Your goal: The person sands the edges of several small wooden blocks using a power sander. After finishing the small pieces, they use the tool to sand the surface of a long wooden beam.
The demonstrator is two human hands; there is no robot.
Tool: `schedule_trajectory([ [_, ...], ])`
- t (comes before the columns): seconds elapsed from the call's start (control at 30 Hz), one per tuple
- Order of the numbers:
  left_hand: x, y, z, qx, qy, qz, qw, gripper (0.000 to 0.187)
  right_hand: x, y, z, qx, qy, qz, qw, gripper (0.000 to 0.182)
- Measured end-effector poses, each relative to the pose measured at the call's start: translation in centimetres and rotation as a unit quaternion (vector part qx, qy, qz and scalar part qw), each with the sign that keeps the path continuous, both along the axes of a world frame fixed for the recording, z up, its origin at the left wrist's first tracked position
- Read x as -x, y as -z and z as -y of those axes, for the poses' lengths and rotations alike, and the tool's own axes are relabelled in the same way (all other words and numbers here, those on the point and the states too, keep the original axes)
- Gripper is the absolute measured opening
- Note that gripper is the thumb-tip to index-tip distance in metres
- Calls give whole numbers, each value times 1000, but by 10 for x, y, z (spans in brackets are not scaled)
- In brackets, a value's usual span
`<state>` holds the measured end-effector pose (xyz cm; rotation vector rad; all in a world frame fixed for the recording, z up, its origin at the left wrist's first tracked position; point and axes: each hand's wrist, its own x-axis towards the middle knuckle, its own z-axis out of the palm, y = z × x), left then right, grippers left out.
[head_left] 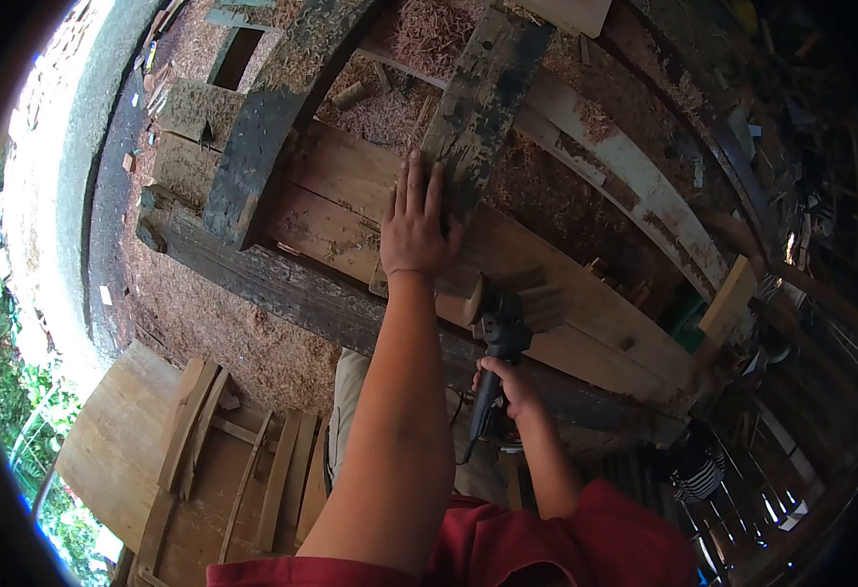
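My left hand (414, 223) lies flat and palm down on a pale wooden board (351, 176), fingers stretched forward and thumb out to the side. Its fingertips reach the edge of a dark, weathered plank (468, 112) that crosses the board. Wrapped round the black body of an angle grinder (502, 338) is my right hand (513, 388). The grinder's disc (476, 299) faces left, close over the wood and just below my left hand. A cord runs down from the tool's rear end.
A long dark beam (282, 279) runs across the near side of the work. Wood shavings (243, 323) cover the ground. Loose wooden strips (189, 426) lie on a plywood sheet (121, 411) at lower left. A pale curved plank (634, 186) lies to the right.
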<state>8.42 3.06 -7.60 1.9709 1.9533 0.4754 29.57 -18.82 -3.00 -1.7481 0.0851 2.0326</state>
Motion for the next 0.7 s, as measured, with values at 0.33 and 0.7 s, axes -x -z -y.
schedule_trajectory([
  [0.33,1,0,0,0,2,-1,1000,80,-1,-1,-7,-1,3,-1,1000,25],
  [0.7,1,1,0,2,4,-1,1000,80,-2,6,-16,-4,17,3,1000,31],
])
